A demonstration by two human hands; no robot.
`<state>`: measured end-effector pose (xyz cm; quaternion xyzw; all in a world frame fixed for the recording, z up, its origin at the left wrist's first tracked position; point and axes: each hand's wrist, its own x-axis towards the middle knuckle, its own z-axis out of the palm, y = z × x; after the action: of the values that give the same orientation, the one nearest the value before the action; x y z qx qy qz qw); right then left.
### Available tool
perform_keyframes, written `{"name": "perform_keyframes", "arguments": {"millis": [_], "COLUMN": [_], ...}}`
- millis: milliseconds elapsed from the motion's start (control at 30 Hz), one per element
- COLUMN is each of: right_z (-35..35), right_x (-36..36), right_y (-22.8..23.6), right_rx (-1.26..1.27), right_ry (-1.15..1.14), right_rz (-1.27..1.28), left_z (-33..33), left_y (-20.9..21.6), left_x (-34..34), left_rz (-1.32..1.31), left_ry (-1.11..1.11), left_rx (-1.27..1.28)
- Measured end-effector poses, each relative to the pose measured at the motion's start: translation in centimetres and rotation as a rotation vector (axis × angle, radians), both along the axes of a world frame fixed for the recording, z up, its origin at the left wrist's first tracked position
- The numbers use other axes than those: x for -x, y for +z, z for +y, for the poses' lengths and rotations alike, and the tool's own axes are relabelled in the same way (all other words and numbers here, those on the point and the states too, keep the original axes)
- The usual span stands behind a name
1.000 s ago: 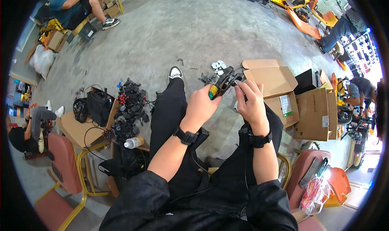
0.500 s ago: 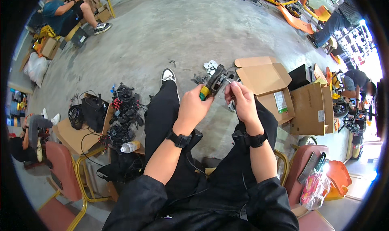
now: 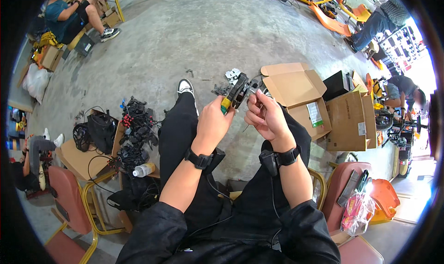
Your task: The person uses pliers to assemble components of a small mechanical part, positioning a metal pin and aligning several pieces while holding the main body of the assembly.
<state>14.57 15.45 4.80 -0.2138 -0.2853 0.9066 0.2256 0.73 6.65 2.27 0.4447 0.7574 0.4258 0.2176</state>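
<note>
i have the dark mechanical part (image 3: 239,92) raised at the centre of the frame, above the floor (image 3: 203,42) and between both hands. the left hand (image 3: 212,120) has a firm, closed grip: thumb and fingers wrap around the yellow-and-green end (image 3: 225,105), and the part tilts toward the upper right of the frame.

the right hand (image 3: 269,117) is at the opposite end. its grip is nearly closed, thumb and forefinger together beside the silvery end (image 3: 254,84); at this scale i cannot tell whether they have hold of anything.

status: picking up is done and setting down is not. i judge fine finger work to be under way, its remaining extent unreadable. silver pieces (image 3: 232,75) and dark loose pieces (image 3: 220,90) lie on the floor near the part, unhandled. the unfolded carton (image 3: 289,82) sits right of centre; the tangle of black components (image 3: 138,132) lies left of centre.
</note>
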Motion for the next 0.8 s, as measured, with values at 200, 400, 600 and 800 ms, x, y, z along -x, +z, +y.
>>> {"name": "perform_keyframes", "arguments": {"millis": [200,400,600,800], "right_z": [0.6,-0.2,-0.5,-1.1], "right_x": [-0.4,0.3,0.4,0.8], "right_y": [0.0,0.0,0.1,-1.0], "right_rx": [0.177,-0.121,-0.365,-1.055], "right_ry": [0.034,-0.122,-0.148,-0.324], "right_rz": [0.081,-0.131,-0.223,-0.518], "left_z": [0.2,0.4,0.3,0.2], "left_y": [-0.6,-0.1,0.2,0.6], "left_x": [-0.2,-0.5,-0.4,-0.2], "left_rz": [0.033,-0.079,-0.164,-0.222], "left_ry": [0.012,0.027,0.025,0.020], "left_rx": [-0.047,-0.078,-0.067,-0.022]}}
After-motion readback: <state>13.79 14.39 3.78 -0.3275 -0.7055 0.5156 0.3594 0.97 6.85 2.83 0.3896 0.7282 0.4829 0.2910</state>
